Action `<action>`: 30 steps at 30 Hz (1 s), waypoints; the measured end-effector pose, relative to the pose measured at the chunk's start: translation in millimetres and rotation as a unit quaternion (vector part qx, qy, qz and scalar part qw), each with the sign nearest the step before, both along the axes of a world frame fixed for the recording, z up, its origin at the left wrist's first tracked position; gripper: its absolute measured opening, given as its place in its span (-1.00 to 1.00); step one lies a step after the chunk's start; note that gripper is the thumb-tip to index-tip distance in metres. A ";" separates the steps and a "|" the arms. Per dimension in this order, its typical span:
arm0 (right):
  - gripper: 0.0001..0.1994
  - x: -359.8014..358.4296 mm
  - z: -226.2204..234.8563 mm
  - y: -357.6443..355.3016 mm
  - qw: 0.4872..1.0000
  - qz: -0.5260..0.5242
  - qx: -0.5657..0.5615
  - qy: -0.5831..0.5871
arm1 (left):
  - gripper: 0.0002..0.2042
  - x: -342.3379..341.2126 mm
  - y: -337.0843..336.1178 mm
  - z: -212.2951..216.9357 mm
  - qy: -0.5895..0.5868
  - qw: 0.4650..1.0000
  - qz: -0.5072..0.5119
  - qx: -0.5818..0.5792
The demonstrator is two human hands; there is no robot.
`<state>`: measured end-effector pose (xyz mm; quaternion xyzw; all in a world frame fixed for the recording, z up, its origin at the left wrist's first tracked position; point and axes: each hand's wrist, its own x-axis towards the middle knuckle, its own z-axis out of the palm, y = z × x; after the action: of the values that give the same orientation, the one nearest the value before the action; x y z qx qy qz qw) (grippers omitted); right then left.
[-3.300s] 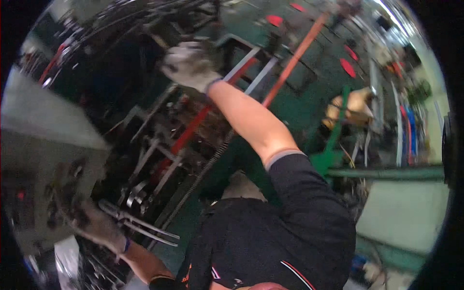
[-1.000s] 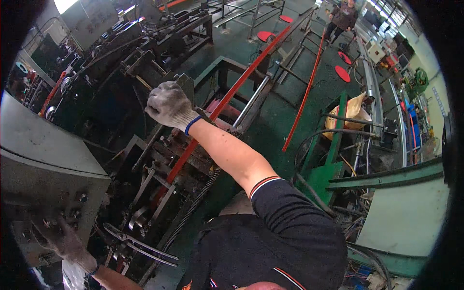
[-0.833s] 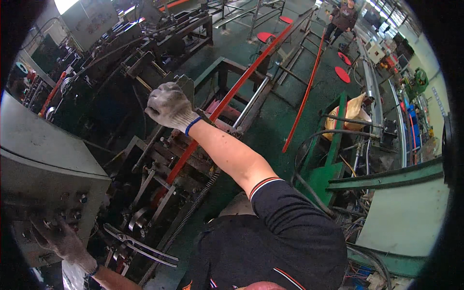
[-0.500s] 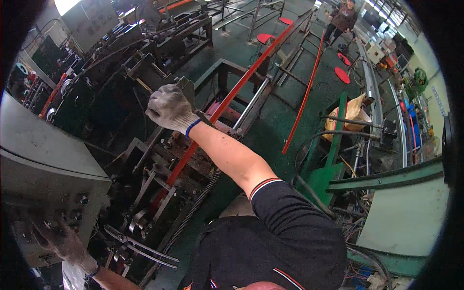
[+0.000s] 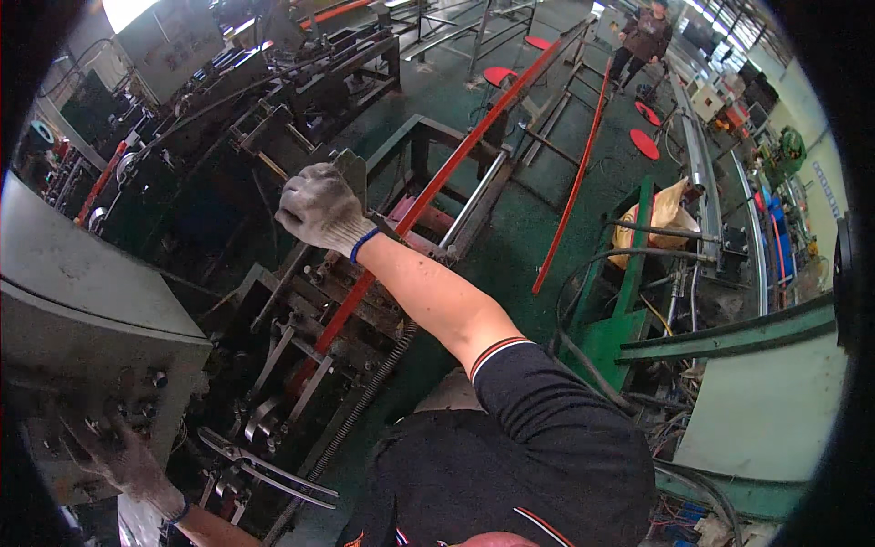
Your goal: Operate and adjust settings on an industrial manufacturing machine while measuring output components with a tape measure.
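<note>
My left hand (image 5: 123, 463), in a grey work glove, reaches to the grey control box (image 5: 100, 283) at the lower left. Its fingers are spread over the knobs and buttons on the box's shaded front; which of them they touch is too dark to tell. Stretched out ahead, my right hand (image 5: 319, 208) wears a pale knit glove with a blue cuff. Its fingers are curled closed above the machine, beside a dark metal plate (image 5: 350, 173), and whatever they grip is hidden. A long red bar (image 5: 447, 169) runs through the machine, passing beneath my right wrist.
Long-handled metal snips (image 5: 264, 469) lie on the machine near my left forearm. A coil spring (image 5: 365, 387) stretches along its near side. Another red strip (image 5: 576, 182) lies further right. Green framing (image 5: 629, 292) with hoses stands at right. A person (image 5: 645, 41) is far back.
Both hands hold nearly the same places, and the red bar shows no visible shift. The far person has changed posture slightly.
</note>
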<state>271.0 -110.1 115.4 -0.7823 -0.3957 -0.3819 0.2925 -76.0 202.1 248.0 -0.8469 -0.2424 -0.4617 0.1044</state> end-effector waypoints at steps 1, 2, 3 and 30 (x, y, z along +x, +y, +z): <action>-0.86 -0.4 -0.2 0.4 1.000 -0.001 0.001 0.001 | -0.30 1.3 1.4 -0.2 -0.001 1.000 0.003 -0.005; -0.86 -0.9 0.3 0.8 1.000 -0.001 0.002 0.001 | -0.29 3.9 2.6 0.3 -0.004 1.000 0.006 -0.010; -0.86 -1.3 0.7 1.0 1.000 -0.002 0.003 0.001 | -0.29 6.0 3.5 0.5 -0.006 1.000 0.008 -0.015; -0.58 89.2 -194.5 -218.4 0.727 -0.094 0.524 0.434 | -0.31 -7.6 28.8 -18.4 0.224 0.925 0.246 0.186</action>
<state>360.1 -328.6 -79.1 -0.6181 0.1129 -0.1733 0.7584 -83.6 230.9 229.6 -0.8073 -0.3232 -0.2570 0.4216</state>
